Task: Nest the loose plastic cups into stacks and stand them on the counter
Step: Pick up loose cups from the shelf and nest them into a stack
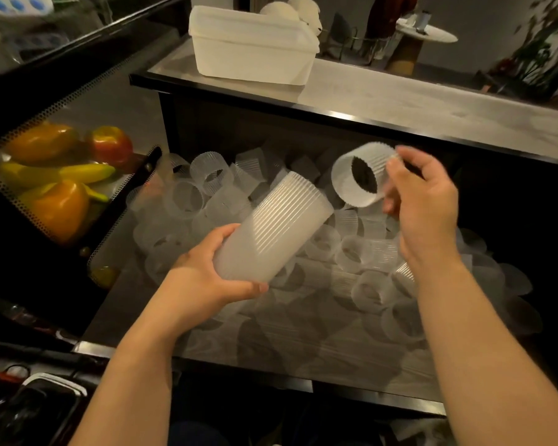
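Note:
My left hand (207,278) grips the base of a tilted stack of nested translucent ribbed cups (271,230), its open end pointing up and to the right. My right hand (422,204) pinches a single cup (361,175) by its base, held in the air just right of the stack's mouth, opening facing left and down. Below both hands, several loose cups (351,252) lie jumbled on the lower counter (303,342).
A raised counter shelf (400,98) runs behind the pile, with a white plastic tub (252,49) on it. A perforated metal basket (45,175) of peppers and bananas sits at the left. Dark clutter lies at the bottom left.

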`<state>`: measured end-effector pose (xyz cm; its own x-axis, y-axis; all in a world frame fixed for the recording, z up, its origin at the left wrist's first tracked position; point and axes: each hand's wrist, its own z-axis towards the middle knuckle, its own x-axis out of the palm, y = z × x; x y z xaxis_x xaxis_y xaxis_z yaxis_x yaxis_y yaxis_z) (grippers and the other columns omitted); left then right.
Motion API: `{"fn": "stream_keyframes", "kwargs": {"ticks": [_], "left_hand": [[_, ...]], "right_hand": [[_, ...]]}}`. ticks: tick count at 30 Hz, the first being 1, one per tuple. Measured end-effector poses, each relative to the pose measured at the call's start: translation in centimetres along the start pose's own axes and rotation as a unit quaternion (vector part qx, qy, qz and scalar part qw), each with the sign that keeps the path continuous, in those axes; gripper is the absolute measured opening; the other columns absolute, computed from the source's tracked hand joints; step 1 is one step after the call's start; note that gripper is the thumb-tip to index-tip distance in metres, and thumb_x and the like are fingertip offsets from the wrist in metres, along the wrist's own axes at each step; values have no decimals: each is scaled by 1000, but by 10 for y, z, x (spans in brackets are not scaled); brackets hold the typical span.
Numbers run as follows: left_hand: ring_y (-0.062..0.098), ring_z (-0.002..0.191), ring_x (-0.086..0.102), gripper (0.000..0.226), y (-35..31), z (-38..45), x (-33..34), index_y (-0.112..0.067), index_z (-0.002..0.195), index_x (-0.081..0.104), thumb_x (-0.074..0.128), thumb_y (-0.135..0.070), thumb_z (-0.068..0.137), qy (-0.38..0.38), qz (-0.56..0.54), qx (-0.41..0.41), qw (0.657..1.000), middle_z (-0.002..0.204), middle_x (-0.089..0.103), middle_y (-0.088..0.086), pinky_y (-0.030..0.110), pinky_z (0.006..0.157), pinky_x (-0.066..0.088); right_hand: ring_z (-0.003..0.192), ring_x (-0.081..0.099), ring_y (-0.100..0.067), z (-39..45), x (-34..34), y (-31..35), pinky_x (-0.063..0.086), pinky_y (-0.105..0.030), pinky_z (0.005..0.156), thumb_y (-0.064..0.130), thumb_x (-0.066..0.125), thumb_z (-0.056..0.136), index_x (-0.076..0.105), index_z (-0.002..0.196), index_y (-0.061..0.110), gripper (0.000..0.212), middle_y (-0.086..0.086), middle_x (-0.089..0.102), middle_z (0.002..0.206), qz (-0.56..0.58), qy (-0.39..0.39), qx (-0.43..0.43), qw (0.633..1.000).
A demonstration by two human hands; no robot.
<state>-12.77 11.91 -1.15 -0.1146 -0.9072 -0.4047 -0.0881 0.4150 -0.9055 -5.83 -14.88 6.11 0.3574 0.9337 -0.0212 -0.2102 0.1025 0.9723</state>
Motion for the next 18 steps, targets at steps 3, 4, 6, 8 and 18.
{"fn": "stream_keyframes", "kwargs": {"ticks": [3,4,6,8,18], "left_hand": [[6,104,57,86,-6,-3,1,-54,131,43,93,-39,63,12,4,10,1000,119,54,-24,28,77,52],[5,103,56,85,-9,-4,1,-54,130,43,92,-39,63,13,7,14,1000,118,53,-25,26,75,51],[3,101,56,83,-14,-7,1,-55,128,40,91,-38,64,10,14,23,1000,117,52,-27,22,71,49],[3,100,56,83,-17,-10,0,-56,128,40,91,-39,65,6,20,32,999,116,52,-27,19,68,48],[5,99,53,78,-21,-10,-4,-57,126,36,87,-45,69,-43,7,36,998,115,47,-26,26,70,49]], "right_hand": [[60,53,-12,-4,6,24,46,-20,52,20,66,92,68,112,18,20,-8,71,85,41,78,-17,996],[63,54,-14,-6,8,27,46,-21,54,20,67,91,69,113,17,22,-13,72,90,25,99,-23,994],[63,53,-14,-10,13,29,47,-24,58,20,70,89,71,111,22,21,-22,68,93,-7,129,-33,991],[61,50,-9,-14,17,28,47,-24,62,20,70,88,72,111,24,23,-20,65,85,-18,141,-36,989],[75,62,8,-33,44,27,48,-12,70,18,56,98,67,122,10,27,26,67,74,-43,199,-71,976]]}}
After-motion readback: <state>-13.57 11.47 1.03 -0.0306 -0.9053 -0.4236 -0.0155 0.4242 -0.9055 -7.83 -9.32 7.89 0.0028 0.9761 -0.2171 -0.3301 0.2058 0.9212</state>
